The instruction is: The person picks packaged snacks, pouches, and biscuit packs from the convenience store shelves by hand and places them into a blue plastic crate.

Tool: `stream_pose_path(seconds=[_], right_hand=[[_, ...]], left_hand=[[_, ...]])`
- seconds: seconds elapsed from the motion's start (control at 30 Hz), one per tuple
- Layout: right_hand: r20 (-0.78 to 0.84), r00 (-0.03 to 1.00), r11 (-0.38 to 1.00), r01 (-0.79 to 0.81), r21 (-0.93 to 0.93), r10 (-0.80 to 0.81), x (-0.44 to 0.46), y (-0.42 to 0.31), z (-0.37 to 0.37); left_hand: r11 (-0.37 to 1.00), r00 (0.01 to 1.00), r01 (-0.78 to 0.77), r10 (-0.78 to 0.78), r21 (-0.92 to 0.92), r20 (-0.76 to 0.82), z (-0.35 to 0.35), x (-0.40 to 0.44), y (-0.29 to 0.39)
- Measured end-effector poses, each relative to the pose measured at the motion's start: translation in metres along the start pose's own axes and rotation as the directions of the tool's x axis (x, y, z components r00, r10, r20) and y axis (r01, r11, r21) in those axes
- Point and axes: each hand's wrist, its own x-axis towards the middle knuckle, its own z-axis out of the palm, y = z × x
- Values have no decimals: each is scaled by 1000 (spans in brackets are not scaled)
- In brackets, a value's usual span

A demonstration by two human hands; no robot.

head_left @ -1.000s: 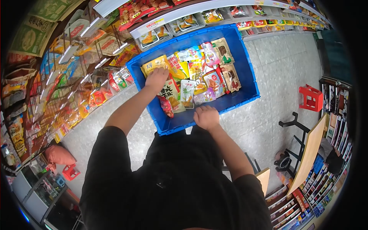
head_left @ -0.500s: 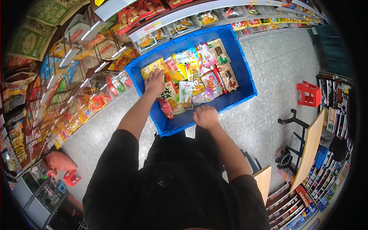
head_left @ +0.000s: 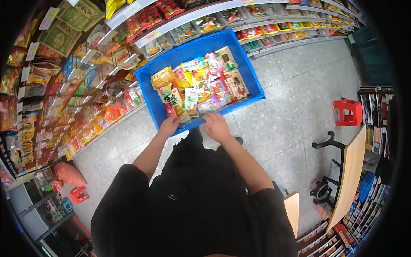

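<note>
A blue crate [head_left: 246, 62] of packaged snacks lies in front of my body. My left hand [head_left: 170, 126] is closed over its near rim toward the left corner, beside a small red packet [head_left: 169, 109]. Farther right on the same rim, my right hand [head_left: 217, 127] has its fingers curled over the edge. Inside are a yellow packet [head_left: 162, 78] at the far left, a packet with large black characters [head_left: 173, 99], a white pouch [head_left: 192, 102], a purple packet [head_left: 209, 104] and a brown-and-cream pouch [head_left: 236, 84] at the right.
Stocked snack shelves [head_left: 188, 17] run along the far side, close to the crate. Hanging packets [head_left: 85, 103] line the left. To the right stand a red stool [head_left: 347, 112] and a wooden table [head_left: 349, 171]. A smaller red stool [head_left: 79, 195] sits at lower left.
My left hand has left the yellow packet and come back to the crate's near rim. The crate appears slightly farther left in view. My right hand stays at the near rim.
</note>
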Motion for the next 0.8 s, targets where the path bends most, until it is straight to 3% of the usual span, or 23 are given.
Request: stream_pose_path(seconds=[0.07, 0.1, 0.17, 0.2, 0.23, 0.27, 0.3, 0.33, 0.37, 0.4, 0.43, 0.47, 0.5, 0.57, 0.6, 0.67, 0.7, 0.73, 0.77, 0.8], right_hand=[[-107, 993, 998, -55, -32, 52, -51, 6, -29], [-92, 981, 985, -170, 13, 170, -88, 19, -33], [13, 894, 893, -448, 42, 448, -177, 56, -39], [255, 724, 757, -652, -54, 641, -220, 72, -56], [272, 629, 680, -714, -170, 728, -298, 116, -40], [367, 421, 533, -793, -294, 829, -359, 136, -52], [366, 280, 423, -809, -407, 887, -436, 160, -54], [318, 13, 199, -802, -563, 948, -495, 172, -62], [328, -158, 88, -776, -624, 931, -521, 164, -86], [265, -63, 101, -821, -562, 962, -598, 191, -75], [233, -243, -236, -970, -59, 942, -582, 162, -99], [298, -398, -495, -738, 458, 868, -557, 118, -131], [294, -402, -497, -738, 457, 867, -543, 98, -143], [210, -361, -379, -501, 778, 909, -518, 66, -150], [206, -369, -380, -501, 777, 907, -507, 58, -141], [92, -416, -330, -547, 770, 905, -485, 45, -122], [89, -422, -332, -548, 768, 902, -484, 47, -102], [88, -200, -205, -693, 692, 976, -489, 54, -71], [116, 29, -48, -793, 607, 993, -491, 54, -51], [117, 17, -58, -794, 605, 993, -472, 40, -41]], left_hand=[[984, 996, 89, -91, 153, 6, 8, -12, 7], [985, 997, 79, -80, 155, 2, 12, -8, -3], [977, 980, 182, -189, -114, -61, 21, 9, -30], [976, 980, 182, -191, -120, -63, 17, 9, -17], [912, 938, 334, -345, -237, -8, 2, 7, 6], [812, 874, 473, -482, -341, 66, -6, 9, 20], [810, 875, 470, -479, -349, 67, -5, 13, 21], [811, 847, 508, -531, -291, 0, -5, 18, 19], [804, 815, 548, -576, -231, -69, -7, 24, 14], [805, 817, 545, -573, -235, -67, -8, 33, 6], [898, 904, 410, -423, -157, -58, -5, 41, -10], [962, 964, 260, -263, -80, -35, -1, 49, -23], [962, 964, 260, -263, -83, -29, 4, 57, -31], [966, 987, 162, -159, 201, -33, 11, 70, -42], [967, 987, 161, -159, 198, -24, 11, 74, -42], [738, 928, -241, -16, 630, 373, 13, 80, -44], [715, 923, -218, -71, 665, 378, 25, 88, -55], [716, 920, -223, -70, 661, 385, 23, 88, -44], [780, 922, -93, -167, 619, 350, 12, 80, -18], [822, 908, 41, -269, 569, 323, 3, 76, -7]])
